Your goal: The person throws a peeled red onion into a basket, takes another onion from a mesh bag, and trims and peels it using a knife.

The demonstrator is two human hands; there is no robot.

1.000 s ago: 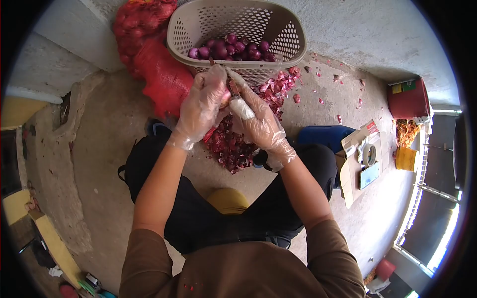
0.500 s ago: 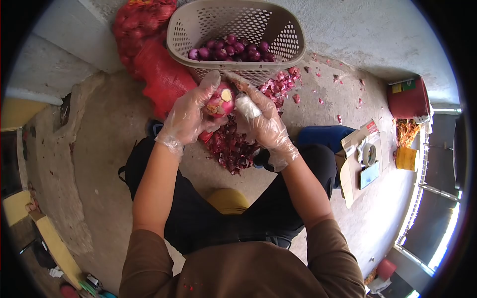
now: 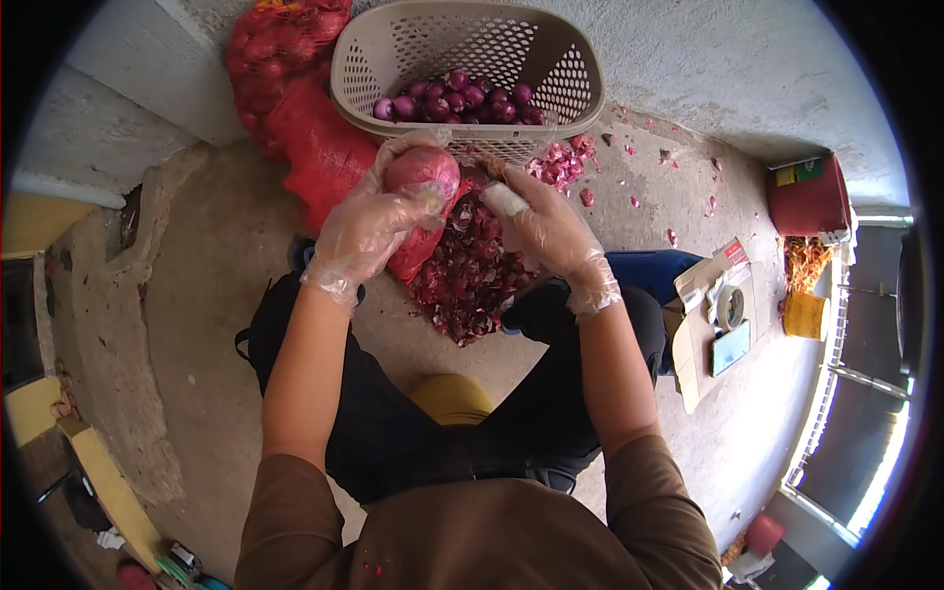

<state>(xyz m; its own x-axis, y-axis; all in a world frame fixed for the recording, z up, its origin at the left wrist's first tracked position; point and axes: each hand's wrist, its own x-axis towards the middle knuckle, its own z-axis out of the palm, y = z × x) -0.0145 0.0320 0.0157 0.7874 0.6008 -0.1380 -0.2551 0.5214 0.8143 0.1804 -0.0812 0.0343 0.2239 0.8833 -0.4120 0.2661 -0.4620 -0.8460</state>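
Note:
My left hand [image 3: 362, 234], in a clear plastic glove, is closed around a large red onion [image 3: 421, 169] in front of the basket. A pale patch shows on the onion's lower right side. To the right, apart from the onion, my gloved right hand [image 3: 557, 234] is closed, with white wrapping [image 3: 504, 200] about its thumb. A thin brownish thing [image 3: 492, 168] shows at the fingertips; its kind cannot be made out. Beneath both hands lies a heap of dark red onion skins [image 3: 467, 270].
A beige perforated basket [image 3: 354, 59] holds several peeled onions [image 3: 457, 98]. Red mesh sacks [image 3: 315, 138] lean at its left. Onion skins litter the floor. On the right are a cardboard piece [image 3: 693, 369] with tape and a phone, a blue container [image 3: 644, 270] and a red bucket [image 3: 808, 197].
The onion has turned in my left hand and moved slightly up and left, its pale cut end now facing lower right. My right hand has drawn away to the right.

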